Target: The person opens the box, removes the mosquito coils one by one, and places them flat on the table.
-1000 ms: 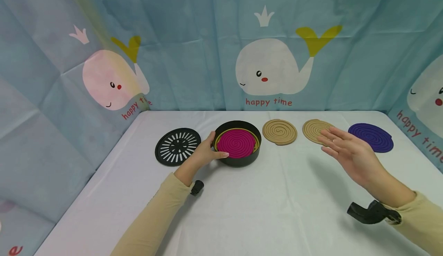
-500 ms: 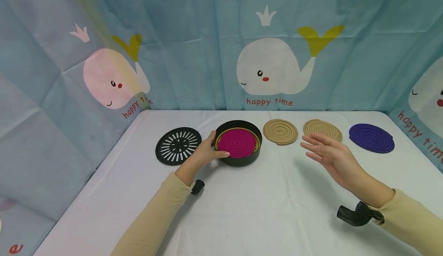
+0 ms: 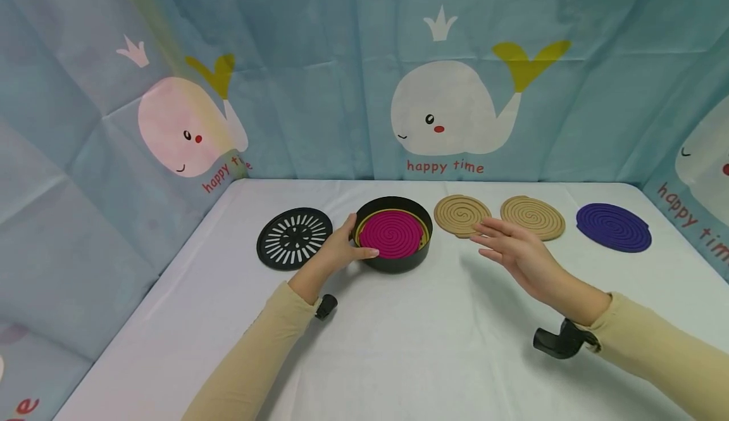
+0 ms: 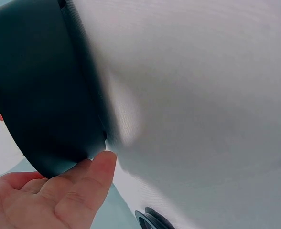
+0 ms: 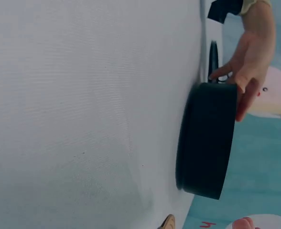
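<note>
My left hand [image 3: 335, 251] grips the left side of a round black tin [image 3: 398, 265], its thumb over the near rim. A magenta spiral coaster [image 3: 390, 234] lies inside, with a yellow rim showing around it. In the left wrist view, fingers press against the dark wall of the tin [image 4: 40, 95]. The right wrist view shows the tin [image 5: 207, 138] from its other side, with the left hand at its top. My right hand [image 3: 521, 256] hovers over the table to the right of the tin, fingers straight and holding nothing, in front of a beige spiral coaster [image 3: 459, 213].
A black slotted disc [image 3: 294, 238] lies left of the tin. Another beige spiral coaster [image 3: 533, 218] and a dark blue one [image 3: 614, 226] lie along the back right of the white table [image 3: 433, 358]. A whale-print curtain [image 3: 330, 117] stands behind.
My right hand has moved leftward, away from the second beige coaster and toward the tin, its fingers straight throughout. The left hand and the tin stay in place.
</note>
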Tool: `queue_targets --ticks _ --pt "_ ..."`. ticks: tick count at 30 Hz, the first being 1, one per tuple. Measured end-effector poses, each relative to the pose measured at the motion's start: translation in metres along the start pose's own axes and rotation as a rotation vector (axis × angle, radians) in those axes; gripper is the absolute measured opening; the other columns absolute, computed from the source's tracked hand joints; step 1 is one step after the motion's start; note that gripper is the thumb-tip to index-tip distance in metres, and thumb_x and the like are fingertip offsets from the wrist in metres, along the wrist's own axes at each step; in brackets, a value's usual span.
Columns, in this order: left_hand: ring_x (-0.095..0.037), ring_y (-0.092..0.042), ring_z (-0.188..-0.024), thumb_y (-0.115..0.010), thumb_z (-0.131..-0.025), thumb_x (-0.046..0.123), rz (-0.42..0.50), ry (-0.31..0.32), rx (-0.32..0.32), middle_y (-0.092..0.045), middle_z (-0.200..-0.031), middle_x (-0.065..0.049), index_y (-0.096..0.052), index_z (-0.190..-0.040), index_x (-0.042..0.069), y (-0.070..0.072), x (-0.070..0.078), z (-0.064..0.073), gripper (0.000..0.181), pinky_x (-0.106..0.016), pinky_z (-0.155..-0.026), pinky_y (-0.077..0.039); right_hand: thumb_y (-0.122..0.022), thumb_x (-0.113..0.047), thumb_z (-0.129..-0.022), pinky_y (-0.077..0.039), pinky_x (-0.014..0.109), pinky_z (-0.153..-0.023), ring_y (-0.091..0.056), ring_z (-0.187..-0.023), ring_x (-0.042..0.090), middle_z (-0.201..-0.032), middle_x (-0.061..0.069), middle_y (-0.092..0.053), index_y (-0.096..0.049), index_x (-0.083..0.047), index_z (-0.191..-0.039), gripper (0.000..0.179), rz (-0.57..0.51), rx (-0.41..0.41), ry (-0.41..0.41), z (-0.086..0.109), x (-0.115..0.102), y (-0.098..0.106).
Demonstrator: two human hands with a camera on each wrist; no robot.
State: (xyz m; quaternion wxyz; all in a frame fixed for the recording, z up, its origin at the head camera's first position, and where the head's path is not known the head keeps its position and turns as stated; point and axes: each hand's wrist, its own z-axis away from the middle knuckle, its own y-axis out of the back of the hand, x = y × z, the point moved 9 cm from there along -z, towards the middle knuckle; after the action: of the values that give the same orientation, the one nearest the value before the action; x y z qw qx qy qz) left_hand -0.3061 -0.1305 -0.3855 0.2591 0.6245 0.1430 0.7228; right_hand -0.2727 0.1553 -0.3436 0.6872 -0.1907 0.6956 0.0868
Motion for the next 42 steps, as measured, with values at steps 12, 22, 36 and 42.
queue_targets --ticks 12,22,36,42 --pt "-0.029 -0.014 -0.146 -0.078 -0.084 0.018 0.000 0.002 0.006 -0.014 -0.161 -0.013 -0.011 -0.156 0.003 0.001 0.002 0.002 0.100 -0.047 -0.115 -0.022 -0.046 -0.005 -0.100 -0.047 0.024 -0.096 -0.059 -0.115 0.010 -0.123 -0.005 -0.054 -0.018 0.014 -0.148 0.058 -0.004 -0.018 -0.059 -0.018 0.002 -0.019" --pt "-0.028 -0.015 -0.146 -0.079 -0.084 0.019 0.005 0.007 0.005 -0.015 -0.161 -0.012 -0.011 -0.156 0.004 0.001 0.001 0.001 0.100 -0.048 -0.115 -0.022 -0.045 -0.004 -0.099 -0.045 0.026 -0.098 -0.056 -0.120 0.013 -0.141 0.014 -0.043 -0.020 0.012 -0.149 0.058 -0.028 -0.034 -0.091 -0.036 0.004 -0.033" --pt "-0.028 -0.013 -0.147 -0.080 -0.083 0.018 0.018 0.010 0.011 -0.014 -0.161 -0.012 -0.011 -0.156 0.004 0.002 0.001 0.002 0.101 -0.048 -0.115 -0.020 -0.037 -0.002 -0.098 -0.039 0.029 -0.105 -0.022 -0.142 0.040 -0.154 0.029 -0.019 -0.017 0.012 -0.150 0.058 -0.059 -0.105 -0.139 -0.067 0.008 -0.062" --pt "-0.028 -0.014 -0.147 -0.079 -0.084 0.018 0.019 0.010 0.009 -0.015 -0.161 -0.012 -0.011 -0.156 0.004 0.001 0.001 0.001 0.100 -0.047 -0.115 -0.021 -0.034 -0.002 -0.097 -0.025 0.043 -0.114 -0.015 -0.144 0.041 -0.156 0.029 -0.011 -0.007 0.013 -0.150 0.062 -0.079 -0.153 -0.163 -0.077 0.020 -0.072"
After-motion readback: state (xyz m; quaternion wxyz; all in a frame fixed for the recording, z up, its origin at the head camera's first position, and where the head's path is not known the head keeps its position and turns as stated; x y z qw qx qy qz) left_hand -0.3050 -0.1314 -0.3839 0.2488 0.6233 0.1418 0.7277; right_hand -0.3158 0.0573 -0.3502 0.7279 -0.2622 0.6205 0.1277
